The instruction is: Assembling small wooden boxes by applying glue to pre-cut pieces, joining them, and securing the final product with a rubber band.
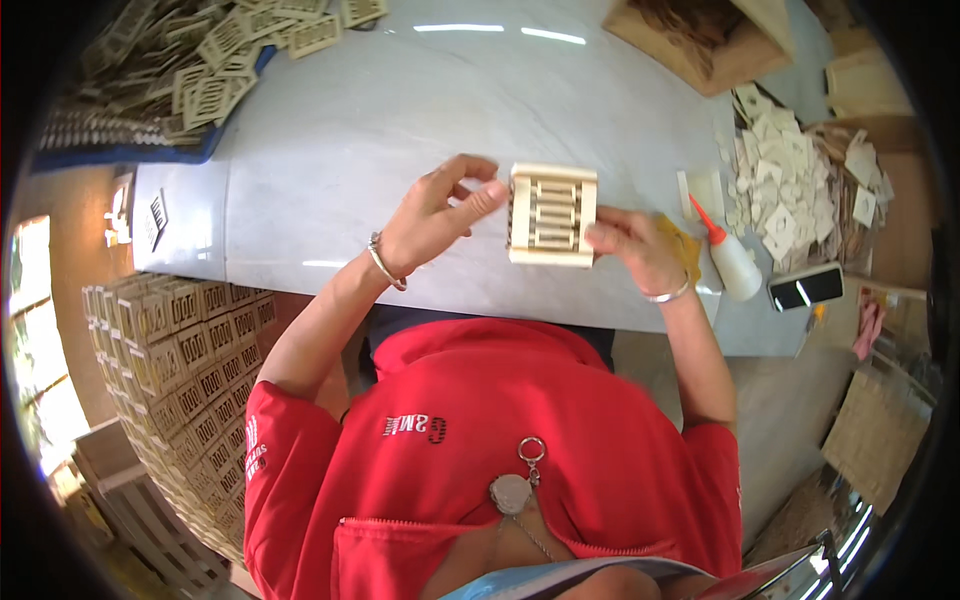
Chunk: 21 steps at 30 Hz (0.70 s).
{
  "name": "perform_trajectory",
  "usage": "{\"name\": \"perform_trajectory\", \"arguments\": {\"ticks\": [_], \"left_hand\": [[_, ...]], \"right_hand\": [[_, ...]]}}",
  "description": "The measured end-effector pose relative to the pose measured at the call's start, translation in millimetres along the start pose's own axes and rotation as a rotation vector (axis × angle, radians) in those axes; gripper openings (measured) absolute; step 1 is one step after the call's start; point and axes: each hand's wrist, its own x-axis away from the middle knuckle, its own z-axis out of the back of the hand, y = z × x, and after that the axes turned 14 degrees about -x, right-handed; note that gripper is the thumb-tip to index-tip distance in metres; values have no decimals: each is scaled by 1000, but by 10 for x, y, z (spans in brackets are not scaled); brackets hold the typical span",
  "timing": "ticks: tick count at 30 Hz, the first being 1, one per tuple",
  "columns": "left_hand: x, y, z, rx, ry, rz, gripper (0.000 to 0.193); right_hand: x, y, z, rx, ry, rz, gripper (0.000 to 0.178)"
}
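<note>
On the far left, a blue tray (208, 148) holds a heap of pale slotted wooden pieces (215, 95), and at the near left, beside the grey table (360, 110), rises a tall stack of small slotted boxes (190, 340). The left hand (440, 212), a bangle on its wrist, is raised with fingers bent and thumb apart from them, gripping nothing; its tips are just beside the pale slotted wooden box (553, 215), though I cannot tell whether they touch it. That box is in front of the person, over the table, its near right edge pinched between the thumb and fingers of the right hand (645, 248). Farther right are a white bottle (738, 268) with a red nozzle, a heap of flat pale pieces (785, 185) beyond it, and a phone (806, 288) nearer.
</note>
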Motion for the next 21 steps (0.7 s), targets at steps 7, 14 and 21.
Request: {"name": "perform_trajectory", "arguments": {"ticks": [7, 14, 21], "left_hand": [[313, 178, 219, -393, 142, -458, 22], [996, -709, 1201, -986, 828, -471, 15], [1466, -1197, 1612, -1199, 871, -126, 23]], "right_hand": [[81, 134, -357, 335, 63, 303, 55], [1192, 598, 70, 839, -317, 96, 18], [1379, 698, 63, 807, -229, 1, 23]]}}
